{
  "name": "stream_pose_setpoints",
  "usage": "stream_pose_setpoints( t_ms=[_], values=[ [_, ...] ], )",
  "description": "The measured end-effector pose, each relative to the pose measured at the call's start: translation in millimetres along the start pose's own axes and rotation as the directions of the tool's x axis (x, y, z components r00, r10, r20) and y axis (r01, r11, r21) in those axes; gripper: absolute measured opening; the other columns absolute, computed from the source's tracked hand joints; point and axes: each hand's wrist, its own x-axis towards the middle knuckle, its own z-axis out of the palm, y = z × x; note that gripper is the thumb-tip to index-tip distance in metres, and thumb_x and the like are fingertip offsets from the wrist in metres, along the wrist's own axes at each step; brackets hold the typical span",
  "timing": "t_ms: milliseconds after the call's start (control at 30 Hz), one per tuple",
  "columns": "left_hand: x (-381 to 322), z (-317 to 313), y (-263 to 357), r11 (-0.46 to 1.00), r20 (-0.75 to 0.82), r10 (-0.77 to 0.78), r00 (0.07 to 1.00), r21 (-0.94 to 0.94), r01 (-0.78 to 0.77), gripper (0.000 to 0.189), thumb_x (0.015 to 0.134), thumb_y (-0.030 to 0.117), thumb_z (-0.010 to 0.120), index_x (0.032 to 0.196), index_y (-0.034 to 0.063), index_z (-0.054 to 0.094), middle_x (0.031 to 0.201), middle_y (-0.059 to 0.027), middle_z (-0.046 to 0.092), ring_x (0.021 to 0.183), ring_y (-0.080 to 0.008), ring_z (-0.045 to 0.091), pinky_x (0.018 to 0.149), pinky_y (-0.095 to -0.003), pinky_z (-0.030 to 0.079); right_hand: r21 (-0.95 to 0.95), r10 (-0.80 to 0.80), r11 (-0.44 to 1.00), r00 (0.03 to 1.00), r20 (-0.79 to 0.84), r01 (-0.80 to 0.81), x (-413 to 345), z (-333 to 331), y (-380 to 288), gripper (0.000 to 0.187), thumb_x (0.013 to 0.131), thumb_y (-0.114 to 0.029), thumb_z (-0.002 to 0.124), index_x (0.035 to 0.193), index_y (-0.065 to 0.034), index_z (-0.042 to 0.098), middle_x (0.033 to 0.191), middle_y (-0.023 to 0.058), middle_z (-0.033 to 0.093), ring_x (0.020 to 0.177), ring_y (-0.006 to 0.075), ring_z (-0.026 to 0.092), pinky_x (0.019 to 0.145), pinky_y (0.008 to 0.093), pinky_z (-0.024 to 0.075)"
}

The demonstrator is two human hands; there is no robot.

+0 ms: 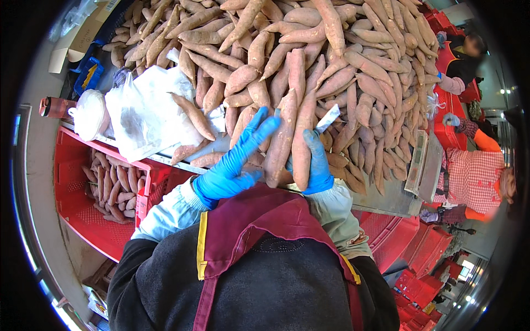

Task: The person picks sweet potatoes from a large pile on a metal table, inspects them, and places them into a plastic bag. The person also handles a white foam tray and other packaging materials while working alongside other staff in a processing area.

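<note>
My right hand point(318, 167), in a blue glove, grips a long sweet potato point(303, 145), with the thumb along its right side. Blue fingertips show between it and a second long sweet potato point(280, 142) just to its left; whether they also support that one is hidden. A white strip-like object point(329, 118) sticks up by my right thumb; its lower end is hidden. My left hand point(236, 163), also blue-gloved, has its fingers spread close to the second sweet potato. Beyond both hands rises a large heap of sweet potatoes point(306, 37) on a metal table point(372, 202).
Left of the heap are a white plastic bag point(153, 111), a lidded white container point(90, 115) and a reddish bottle point(57, 106). A red crate point(95, 231) with sweet potatoes stands below. At right, co-workers point(472, 178) work among red crates point(418, 244).
</note>
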Motion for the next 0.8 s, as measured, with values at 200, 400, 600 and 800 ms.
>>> stream_pose_setpoints(
  t_ms=[200,400,600,800],
  values=[
    [-0.8,23.4,-19.2,0.969,-0.031,-0.231,0.972,0.087,0.233,0.119,0.070,0.035,0.079,0.148,0.0062,-0.006,0.154,-0.0186,0.004,0.143,-0.0305,0.005,0.115,-0.0391,0.008,-0.487,-0.270,0.856,0.954,-0.134,0.174,-13.0,8.5,17.5,0.056,0.091,-0.040,0.058,0.126,0.0023,0.045,0.113,0.0084,0.055,0.098,0.0135,0.054,0.081,0.0263,0.0471],
    [9.7,31.7,-23.0,0.959,-0.194,-0.060,0.979,0.262,0.110,0.120,0.063,0.030,0.083,0.148,0.0052,0.001,0.153,-0.0189,0.012,0.141,-0.0339,0.014,0.114,-0.0403,0.013,-0.700,-0.318,0.674,0.948,0.015,0.237,-17.6,7.6,17.7,0.045,0.094,-0.027,0.055,0.126,0.0024,0.045,0.112,0.0082,0.055,0.097,0.0142,0.053,0.083,0.0272,0.0459],
    [12.9,30.0,-20.1,0.930,-0.256,-0.008,0.967,0.354,0.101,0.108,0.060,0.015,0.075,0.148,0.0046,0.011,0.143,-0.0222,0.031,0.131,-0.0365,0.034,0.109,-0.0404,0.026,-0.809,-0.425,0.471,0.894,0.141,0.352,-17.8,8.3,20.9,0.033,0.093,-0.018,0.055,0.118,0.0028,0.053,0.107,0.0087,0.060,0.097,0.0151,0.055,0.084,0.0281,0.0456],
    [9.8,19.2,-25.3,0.959,-0.238,-0.064,0.969,0.253,0.125,0.105,0.059,0.012,0.071,0.147,0.0037,0.014,0.139,-0.0232,0.036,0.130,-0.0358,0.036,0.108,-0.0396,0.028,-0.873,-0.463,0.104,0.800,0.382,0.477,-19.0,16.6,-25.0,0.031,0.087,-0.005,0.051,0.118,-0.0023,0.055,0.101,0.0118,0.060,0.089,0.0196,0.060,0.078,0.0284,0.0475]
  ],
)
